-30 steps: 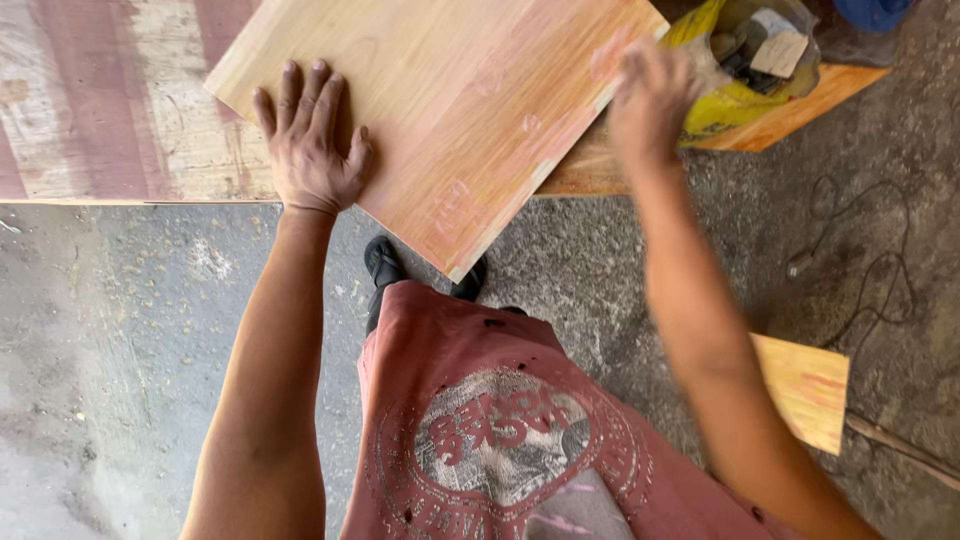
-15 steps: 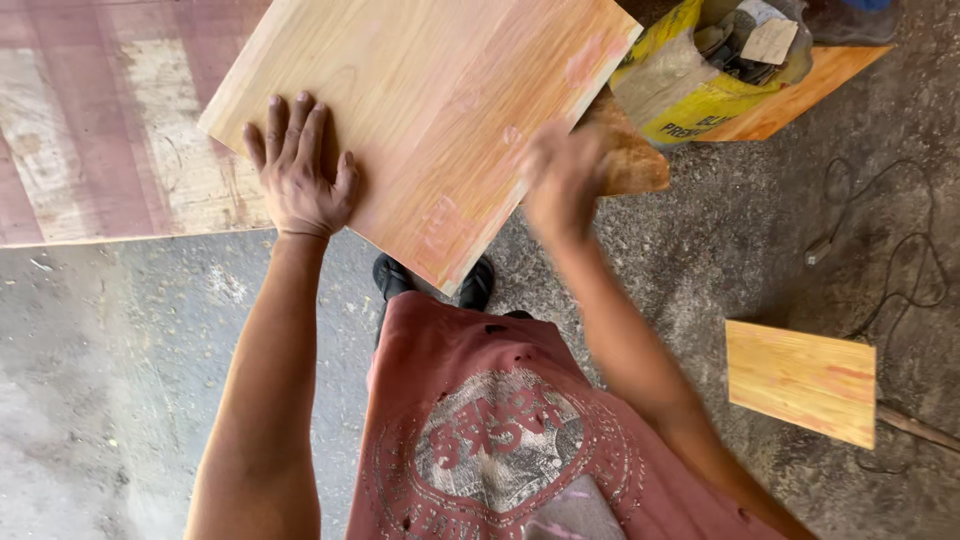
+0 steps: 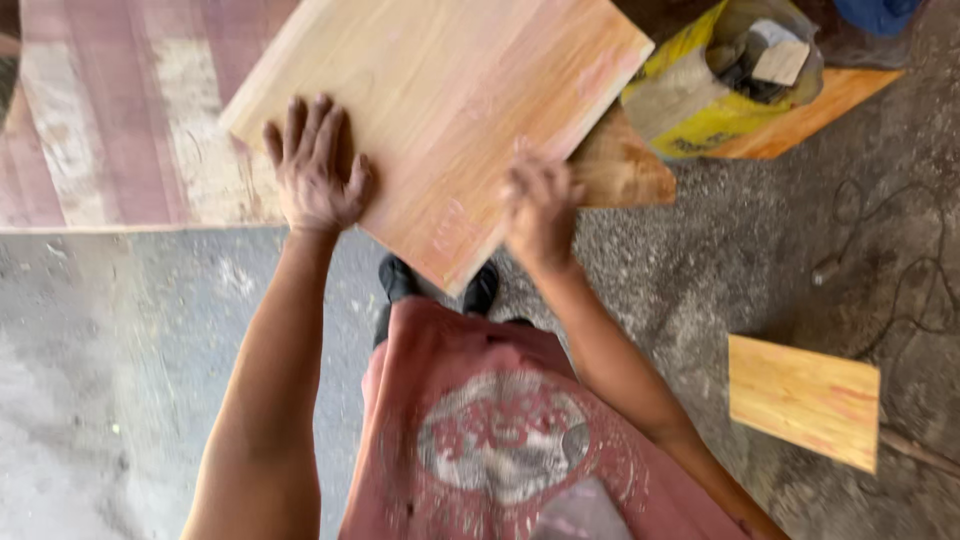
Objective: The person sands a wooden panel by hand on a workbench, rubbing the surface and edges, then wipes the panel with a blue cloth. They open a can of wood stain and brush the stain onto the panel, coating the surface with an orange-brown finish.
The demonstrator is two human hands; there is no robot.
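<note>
Head view, left hand (image 3: 312, 172) fingers spread flat on plywood board (image 3: 450, 110), right hand (image 3: 540, 212) blurred, fingers gripping board's near edge, smaller board (image 3: 803, 398) on floor (image 3: 130, 380)

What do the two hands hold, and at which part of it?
Both hands are on the large wooden board: the left hand lies flat on its face near the left edge; the right hand, blurred, is at its lower right edge.
</note>
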